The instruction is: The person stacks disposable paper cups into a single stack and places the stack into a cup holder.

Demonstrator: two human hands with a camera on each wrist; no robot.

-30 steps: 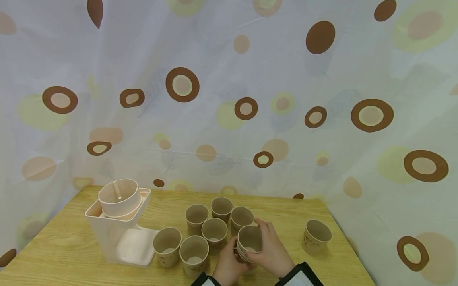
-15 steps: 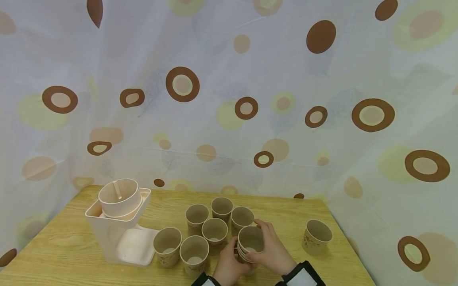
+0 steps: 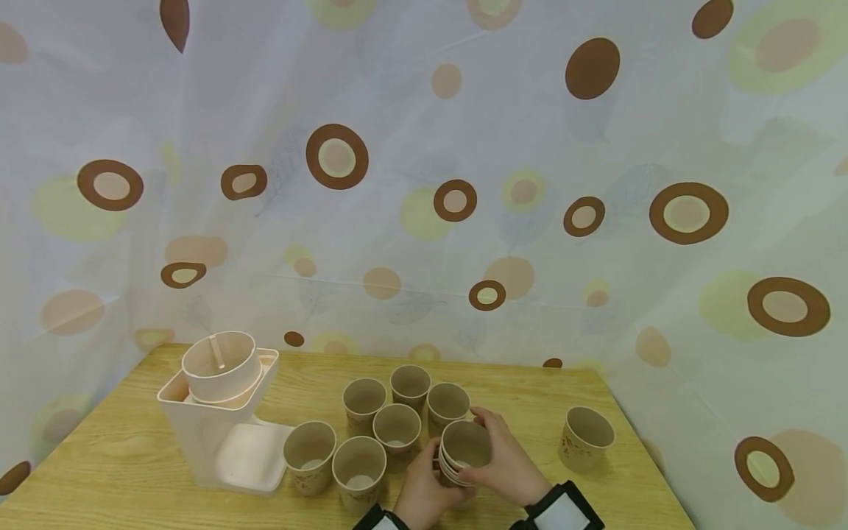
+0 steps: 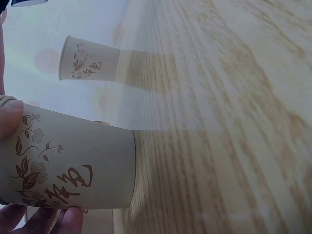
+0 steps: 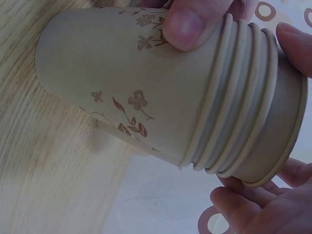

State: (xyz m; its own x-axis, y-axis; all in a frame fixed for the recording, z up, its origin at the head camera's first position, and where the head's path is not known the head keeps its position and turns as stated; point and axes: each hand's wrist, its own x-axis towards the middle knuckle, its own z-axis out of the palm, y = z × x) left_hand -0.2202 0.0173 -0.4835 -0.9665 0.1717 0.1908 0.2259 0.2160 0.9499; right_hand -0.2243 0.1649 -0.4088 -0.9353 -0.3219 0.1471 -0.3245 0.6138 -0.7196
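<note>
A nested stack of beige paper cups (image 5: 146,87) with brown flower print stands near the table's front, right of centre. My left hand (image 3: 427,489) grips the stack's lower body, its thumb (image 5: 185,29) on the printed side. My right hand (image 3: 506,460) pinches the top paper cup (image 3: 467,445) near its rim. That cup's rim sits a wider gap above the several closely spaced rims below it. In the left wrist view the printed paper cup (image 4: 87,156) of the stack has its base at the wood surface.
Several single paper cups (image 3: 360,471) stand upright in a cluster left of and behind the stack. Another paper cup (image 3: 586,439) stands alone at the right. A white plastic dispenser-like appliance (image 3: 212,419) with a round top is on the left. A patterned curtain (image 3: 397,221) borders the wooden table (image 3: 99,456).
My right hand has shifted slightly to the right together with the top paper cup. The left hand and the other cups have stayed in place.
</note>
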